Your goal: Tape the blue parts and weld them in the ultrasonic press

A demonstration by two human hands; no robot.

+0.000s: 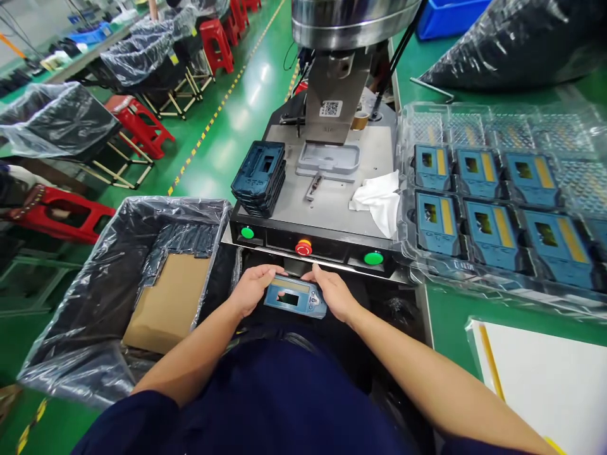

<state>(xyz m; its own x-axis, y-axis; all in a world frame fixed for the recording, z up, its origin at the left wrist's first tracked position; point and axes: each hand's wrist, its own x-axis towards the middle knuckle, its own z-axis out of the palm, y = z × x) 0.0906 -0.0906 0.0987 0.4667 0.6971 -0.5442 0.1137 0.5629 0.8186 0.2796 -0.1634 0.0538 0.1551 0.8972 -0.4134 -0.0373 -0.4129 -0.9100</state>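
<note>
Between my two hands is a blue plastic housing panel (310, 302) with a rectangular window and a tan strip along its far edge. My left hand (251, 289) grips its left end, thumb near the far edge. At the right end, my right hand (333, 292) holds it with bent fingers. The panel is in front of the machine's front edge, close to my body. On the metal machine bed sit a stack of dark blue panels (260, 174), a grey rectangular fixture (332, 159) and a white cloth (379, 201).
Above the bed hangs a metal press head (339, 95). Two green buttons (374, 258) flank a red emergency stop (303, 246). To the right, a clear tray (412, 253) holds several panels; white sheets (545, 379) lie nearer. A plastic-lined bin (61, 328) with cardboard (165, 303) stands left.
</note>
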